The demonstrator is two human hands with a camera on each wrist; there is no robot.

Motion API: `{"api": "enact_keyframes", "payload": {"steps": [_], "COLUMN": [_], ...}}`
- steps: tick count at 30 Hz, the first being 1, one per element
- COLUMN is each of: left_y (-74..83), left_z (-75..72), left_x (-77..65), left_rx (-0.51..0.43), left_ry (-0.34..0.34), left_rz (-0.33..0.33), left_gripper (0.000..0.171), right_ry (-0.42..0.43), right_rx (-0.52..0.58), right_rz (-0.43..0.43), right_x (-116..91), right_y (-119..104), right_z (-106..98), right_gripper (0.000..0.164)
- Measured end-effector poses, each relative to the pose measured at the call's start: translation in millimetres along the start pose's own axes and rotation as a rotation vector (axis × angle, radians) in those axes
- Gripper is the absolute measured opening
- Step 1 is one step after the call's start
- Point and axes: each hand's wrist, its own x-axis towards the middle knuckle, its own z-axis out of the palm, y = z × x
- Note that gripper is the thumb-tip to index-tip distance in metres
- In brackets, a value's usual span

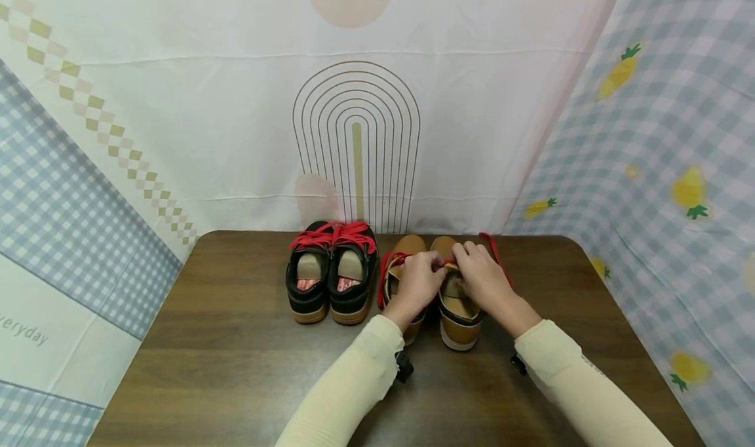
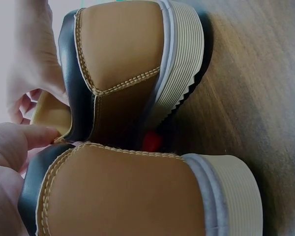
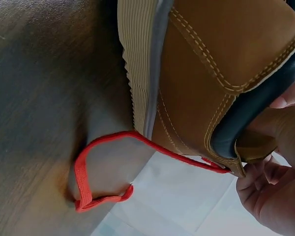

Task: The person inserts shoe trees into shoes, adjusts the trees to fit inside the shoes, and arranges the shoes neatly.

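Two tan shoes with black collars stand side by side. My left hand (image 1: pixel 419 278) reaches over the left tan shoe (image 1: pixel 413 244) to the lacing of the right tan shoe (image 1: pixel 460 332). Its curled fingers pinch there, near the tongue (image 2: pixel 51 114). From the other side my right hand (image 1: pixel 482 275) pinches at the eyelet edge, where a red shoelace (image 3: pixel 177 156) runs. Both sets of fingertips nearly meet, with a bit of red between them. What exactly each one pinches is partly hidden; the lace seems likeliest. The lace's loose end lies on the table.
A pair of black shoes (image 1: pixel 354 296) with tied red laces stands to the left of the tan pair. All rest on a brown wooden table (image 1: pixel 236 362). Patterned cloths (image 1: pixel 501 106) hang behind and at both sides.
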Motion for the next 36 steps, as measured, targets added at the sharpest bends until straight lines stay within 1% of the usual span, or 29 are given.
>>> {"api": "enact_keyframes", "payload": {"steps": [10,16,20,24,28,31,33,36], "left_y": [1.0,0.6,0.4,-0.4,-0.2,0.7,1.1,0.2], "left_z": [1.5,3.1,3.0,0.7,-5.9,-13.0,-18.7,-29.8], "left_x": [2.7,2.5,1.5,0.5,-1.2,-4.3,-7.6,-13.4], "left_rx": [0.006,0.008,0.008,-0.014,-0.007,-0.004,-0.002,0.005], "left_ry": [0.025,0.013,0.010,-0.018,-0.066,-0.082,-0.076,-0.053], "left_rz": [0.002,0.009,0.000,-0.005,-0.004,0.030,0.081,0.169], "left_gripper": [0.005,0.005,0.005,0.005,0.006,0.009,0.013,0.019], "right_ry": [0.008,-0.005,0.024,0.062,0.064,0.076,0.101,0.166], "right_rx": [-0.036,-0.035,-0.047,-0.061,-0.030,0.035,0.083,0.156], "right_rz": [-0.013,0.020,0.006,-0.023,-0.050,-0.046,-0.031,0.004], "right_x": [0,-1,-3,-7,-14,-20,-25,-34], "right_y": [2,2,1,0,-1,-2,-1,1], "right_z": [1,1,3,4,2,-3,-7,-12], "right_gripper": [0.046,0.046,0.048,0.051,0.054,0.056,0.055,0.050]}}
